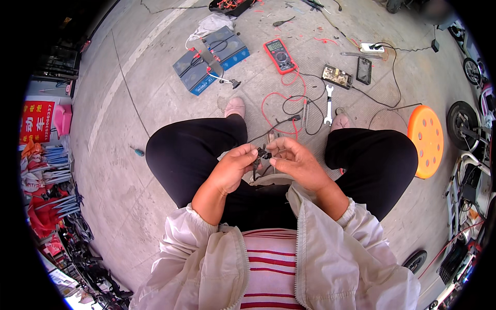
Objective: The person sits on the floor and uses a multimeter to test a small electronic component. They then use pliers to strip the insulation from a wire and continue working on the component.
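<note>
Between my knees, both hands meet at a small black plastic connector with a short dark cable hanging below it. My left hand pinches the connector between thumb and fingers. From the other side, my right hand has its thumb and index finger closed on the connector's right end. Fingers partly cover the piece, so its exact kind is unclear. Just beyond the hands, a black cable with a plug end lies near the red and black test leads of a red multimeter.
Two blue batteries with wires lie ahead on the left. An opened charger with its circuit board showing, a black cover, a wrench and a white power strip lie ahead right. An orange stool stands beside my right knee.
</note>
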Available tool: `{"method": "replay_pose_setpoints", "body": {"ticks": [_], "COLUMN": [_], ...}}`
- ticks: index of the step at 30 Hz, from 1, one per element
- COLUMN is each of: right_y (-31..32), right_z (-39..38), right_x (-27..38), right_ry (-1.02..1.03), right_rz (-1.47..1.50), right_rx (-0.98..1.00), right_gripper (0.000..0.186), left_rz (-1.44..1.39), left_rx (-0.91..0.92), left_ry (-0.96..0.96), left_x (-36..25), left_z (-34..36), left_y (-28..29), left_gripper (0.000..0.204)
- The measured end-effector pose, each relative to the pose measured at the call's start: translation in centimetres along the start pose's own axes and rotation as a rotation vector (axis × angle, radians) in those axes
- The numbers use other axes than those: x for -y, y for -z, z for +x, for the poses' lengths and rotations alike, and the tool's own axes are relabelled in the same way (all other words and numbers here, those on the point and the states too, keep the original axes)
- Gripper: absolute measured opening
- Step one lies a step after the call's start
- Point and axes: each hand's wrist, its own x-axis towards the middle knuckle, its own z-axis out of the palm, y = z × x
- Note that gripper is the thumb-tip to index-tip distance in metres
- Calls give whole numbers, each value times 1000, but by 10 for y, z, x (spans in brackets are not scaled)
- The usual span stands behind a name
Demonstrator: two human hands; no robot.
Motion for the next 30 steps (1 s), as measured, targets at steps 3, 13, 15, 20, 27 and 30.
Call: {"method": "replay_pose_setpoints", "body": {"ticks": [3,13,15,20,27,30], "right_y": [0,-9,-13,-13,1,6], "right_z": [1,-7,-10,-2,0,2], "right_x": [-6,3,7,6,21,15], "right_ry": [-49,-32,-12,-12,-254,-271], "right_rz": [-15,-342,-464,-78,154,171], "right_rx": [38,-5,34,-86,-155,-131], "right_gripper": [12,12,16,15,19,23], "left_rz": [15,155,211,154,316,357], "left_rx": [12,-81,-109,-110,-44,-23], "left_ry": [-11,-137,-139,-266,-420,-457], "left_x": [3,23,30,25,27,27], "left_z": [1,13,12,11,5,4], "left_y": [3,7,0,-16,-18,-21], "left_gripper": [18,13,12,9,4,5]}}
